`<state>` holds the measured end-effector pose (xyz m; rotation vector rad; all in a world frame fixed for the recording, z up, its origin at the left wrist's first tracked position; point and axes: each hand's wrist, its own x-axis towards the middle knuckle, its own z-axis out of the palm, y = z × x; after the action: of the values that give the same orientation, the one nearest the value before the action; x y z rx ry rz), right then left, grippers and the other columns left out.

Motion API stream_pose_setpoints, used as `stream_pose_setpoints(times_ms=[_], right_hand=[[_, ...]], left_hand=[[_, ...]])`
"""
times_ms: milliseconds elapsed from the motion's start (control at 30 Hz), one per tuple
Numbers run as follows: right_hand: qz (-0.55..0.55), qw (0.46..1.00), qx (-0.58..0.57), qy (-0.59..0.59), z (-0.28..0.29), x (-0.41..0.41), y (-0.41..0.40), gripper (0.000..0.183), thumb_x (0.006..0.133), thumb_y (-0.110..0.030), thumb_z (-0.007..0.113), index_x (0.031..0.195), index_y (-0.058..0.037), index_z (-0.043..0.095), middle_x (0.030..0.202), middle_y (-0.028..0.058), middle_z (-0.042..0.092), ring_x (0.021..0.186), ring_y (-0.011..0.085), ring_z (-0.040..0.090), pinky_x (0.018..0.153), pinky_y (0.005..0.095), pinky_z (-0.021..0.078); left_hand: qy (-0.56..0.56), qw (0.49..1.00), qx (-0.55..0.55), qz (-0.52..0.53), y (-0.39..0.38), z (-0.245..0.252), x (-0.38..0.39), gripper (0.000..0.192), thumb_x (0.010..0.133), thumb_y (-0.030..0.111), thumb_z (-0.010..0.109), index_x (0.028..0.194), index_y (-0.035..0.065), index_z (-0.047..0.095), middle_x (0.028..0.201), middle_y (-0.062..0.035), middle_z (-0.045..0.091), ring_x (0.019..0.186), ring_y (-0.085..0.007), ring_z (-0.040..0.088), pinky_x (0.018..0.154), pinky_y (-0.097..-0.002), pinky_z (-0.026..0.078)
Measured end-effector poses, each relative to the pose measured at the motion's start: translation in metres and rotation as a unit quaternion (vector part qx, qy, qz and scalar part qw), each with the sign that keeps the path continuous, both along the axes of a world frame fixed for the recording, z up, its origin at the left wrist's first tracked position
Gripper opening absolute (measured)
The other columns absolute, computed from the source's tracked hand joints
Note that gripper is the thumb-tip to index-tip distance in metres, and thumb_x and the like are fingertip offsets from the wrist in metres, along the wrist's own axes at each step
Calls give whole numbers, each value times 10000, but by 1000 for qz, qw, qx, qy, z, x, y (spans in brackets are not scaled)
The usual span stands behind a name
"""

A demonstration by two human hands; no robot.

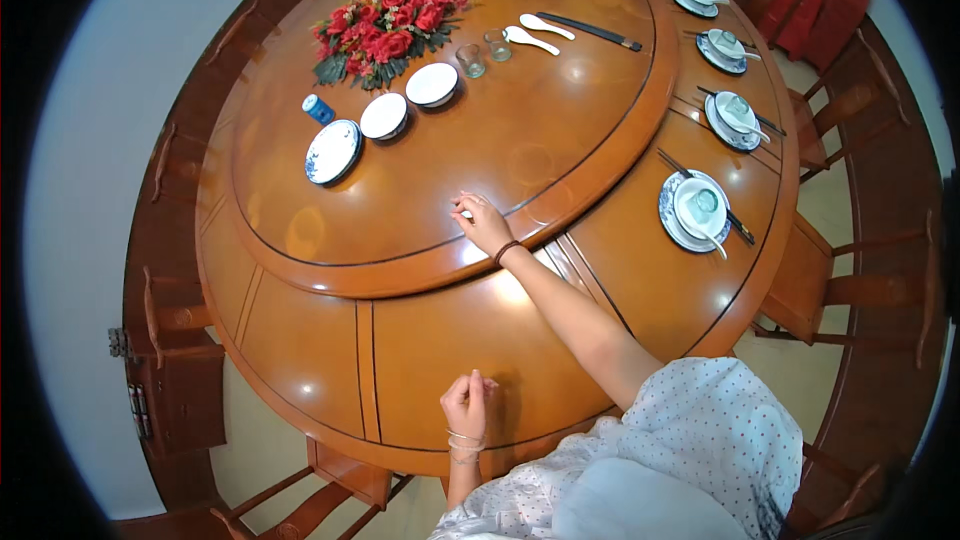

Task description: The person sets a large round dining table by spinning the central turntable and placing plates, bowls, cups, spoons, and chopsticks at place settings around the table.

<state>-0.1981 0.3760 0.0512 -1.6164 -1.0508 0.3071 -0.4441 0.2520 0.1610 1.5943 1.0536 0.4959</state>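
My right hand (484,223) is stretched over the front part of the wooden turntable (450,157), its fingers curled. A small white spot shows by its fingertips; I cannot tell whether it is a held thing or glare. My left hand (466,403), with thin bracelets at the wrist, is closed over the near side of the round wooden table (300,360), with nothing seen in it. Beyond my right hand stand a stack of patterned plates (334,152), a bowl (385,117) and another white bowl (433,85). Two glass cups (471,60) are farther along.
Two white spoons (532,40) and black chopsticks (589,31) lie on the turntable. Red flowers (397,22) fill its middle, near a blue can (319,109). Several place settings (694,211) line the table's right side. Wooden chairs (806,281) surround the table.
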Motion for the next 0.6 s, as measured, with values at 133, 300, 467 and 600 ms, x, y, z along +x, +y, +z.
stream_pose_setpoints(times_ms=[133, 300, 467, 600], right_hand=[[22, 999, 10, -25, -4, 9, -33, 208, 757, -168, 610, 673, -5, 513, 894, 146, 604, 1025, 309, 508, 836, 363, 416], [-32, 999, -3, 13, -7, 25, -74, 375, 782, -245, 590, 549, 17, 458, 664, 171, 559, 857, 294, 567, 695, 355, 428], [35, 991, -115, 59, 10, 27, -191, 248, 829, -235, 536, 774, 4, 576, 932, 137, 600, 936, 252, 551, 845, 296, 406], [-153, 983, -60, 74, 35, 40, -337, 124, 820, -132, 565, 858, -18, 595, 905, 81, 607, 844, 157, 578, 751, 266, 454]], left_hand=[[-51, 996, -25, 65, -30, -11, -18, 275, 892, 136, 451, 681, -18, 536, 625, -51, 561, 569, -105, 541, 523, -220, 441], [-89, 991, -101, -10, -51, -63, -28, 158, 879, 114, 473, 821, -11, 549, 662, -56, 576, 592, -96, 552, 529, -209, 448], [-46, 989, -79, -112, -27, -100, -15, 140, 861, 117, 507, 894, -14, 542, 646, -46, 586, 572, -83, 555, 512, -204, 441], [-58, 988, -38, -141, -13, -98, 54, 140, 861, 120, 505, 896, -12, 539, 642, -42, 582, 566, -59, 532, 510, -197, 430]])
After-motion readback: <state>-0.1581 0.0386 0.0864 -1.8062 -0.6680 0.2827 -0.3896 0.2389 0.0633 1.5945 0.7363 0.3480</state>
